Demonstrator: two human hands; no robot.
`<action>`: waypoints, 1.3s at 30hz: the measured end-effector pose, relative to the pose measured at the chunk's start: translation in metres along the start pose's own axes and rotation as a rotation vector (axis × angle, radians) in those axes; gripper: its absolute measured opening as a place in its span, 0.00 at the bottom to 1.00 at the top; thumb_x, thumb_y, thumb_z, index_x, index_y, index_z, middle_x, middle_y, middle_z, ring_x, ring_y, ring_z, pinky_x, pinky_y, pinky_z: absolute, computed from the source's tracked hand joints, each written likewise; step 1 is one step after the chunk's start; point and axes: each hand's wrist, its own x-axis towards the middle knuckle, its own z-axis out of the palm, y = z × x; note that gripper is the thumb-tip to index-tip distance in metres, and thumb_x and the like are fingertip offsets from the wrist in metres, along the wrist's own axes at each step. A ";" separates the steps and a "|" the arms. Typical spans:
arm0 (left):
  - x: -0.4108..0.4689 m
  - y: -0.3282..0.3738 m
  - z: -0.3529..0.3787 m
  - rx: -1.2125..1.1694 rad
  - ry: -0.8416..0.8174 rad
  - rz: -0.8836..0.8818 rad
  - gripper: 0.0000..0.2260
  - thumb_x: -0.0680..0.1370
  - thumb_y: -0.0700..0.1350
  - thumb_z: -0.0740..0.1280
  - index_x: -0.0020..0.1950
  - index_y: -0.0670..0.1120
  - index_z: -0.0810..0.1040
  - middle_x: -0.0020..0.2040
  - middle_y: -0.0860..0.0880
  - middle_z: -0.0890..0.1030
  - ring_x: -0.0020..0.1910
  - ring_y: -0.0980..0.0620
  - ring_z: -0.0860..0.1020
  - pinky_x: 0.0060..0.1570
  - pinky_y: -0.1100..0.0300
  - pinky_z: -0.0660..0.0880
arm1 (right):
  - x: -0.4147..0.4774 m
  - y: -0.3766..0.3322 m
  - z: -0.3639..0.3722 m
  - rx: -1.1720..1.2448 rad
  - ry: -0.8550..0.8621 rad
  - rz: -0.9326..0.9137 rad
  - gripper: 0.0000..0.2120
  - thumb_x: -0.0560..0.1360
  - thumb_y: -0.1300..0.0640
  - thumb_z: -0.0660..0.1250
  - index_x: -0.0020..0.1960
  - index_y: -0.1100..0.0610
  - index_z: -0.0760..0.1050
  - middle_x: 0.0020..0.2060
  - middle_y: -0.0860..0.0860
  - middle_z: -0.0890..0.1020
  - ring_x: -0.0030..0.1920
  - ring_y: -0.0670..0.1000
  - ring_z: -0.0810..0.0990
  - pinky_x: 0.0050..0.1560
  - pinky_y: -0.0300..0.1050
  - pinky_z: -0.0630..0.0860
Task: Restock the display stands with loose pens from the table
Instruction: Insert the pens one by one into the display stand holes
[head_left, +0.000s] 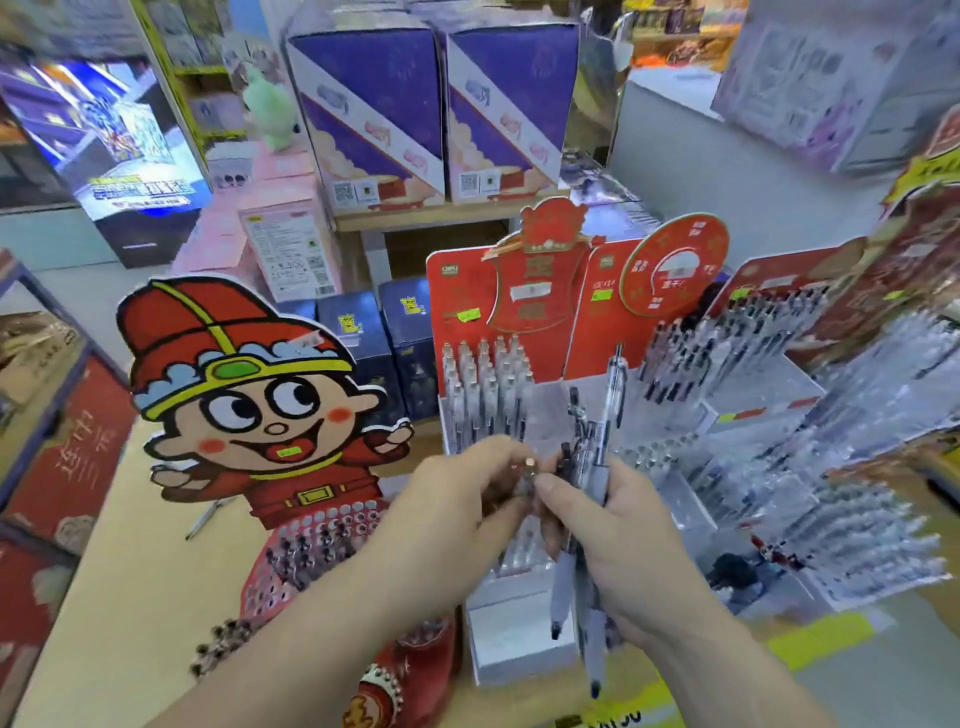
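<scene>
My right hand (618, 540) grips a bundle of clear pens (589, 499) upright, their tips pointing down toward me. My left hand (462, 499) pinches the top of one pen (527, 475) beside the bundle, its fingertips touching my right thumb. Both hands hover in front of a red-backed display stand (462, 291) with clear tiers; its upper left tier holds several pens (485, 384). More pen stands (852, 519) fill the right side. A cartoon-figure stand (249, 395) with pens in its base sits to the left. One loose pen (205, 517) lies on the table near it.
The yellow table (130, 597) runs along the left and front. Dark blue boxes (363, 338) stand behind the stands, with purple and pink boxes (374, 104) on a shelf further back. Red packaging (67, 457) lines the left edge.
</scene>
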 end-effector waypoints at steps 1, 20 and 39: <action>0.005 0.006 0.009 -0.030 0.044 -0.005 0.11 0.81 0.41 0.69 0.56 0.58 0.78 0.41 0.53 0.84 0.38 0.51 0.80 0.40 0.50 0.79 | 0.003 -0.002 -0.011 -0.004 -0.011 -0.009 0.06 0.80 0.58 0.69 0.45 0.58 0.78 0.30 0.54 0.78 0.31 0.51 0.77 0.35 0.42 0.74; 0.101 0.061 0.008 0.169 0.582 -0.158 0.05 0.80 0.45 0.70 0.46 0.54 0.82 0.39 0.55 0.82 0.38 0.55 0.79 0.42 0.58 0.76 | 0.052 0.000 -0.110 0.036 -0.195 0.020 0.03 0.82 0.60 0.66 0.53 0.58 0.78 0.35 0.51 0.83 0.34 0.51 0.77 0.40 0.46 0.76; 0.137 0.040 -0.011 0.643 0.401 -0.072 0.08 0.78 0.44 0.73 0.57 0.49 0.85 0.48 0.54 0.84 0.45 0.56 0.79 0.50 0.59 0.78 | 0.056 0.006 -0.121 0.098 -0.186 0.038 0.04 0.81 0.63 0.67 0.53 0.57 0.79 0.37 0.54 0.82 0.34 0.51 0.76 0.42 0.50 0.76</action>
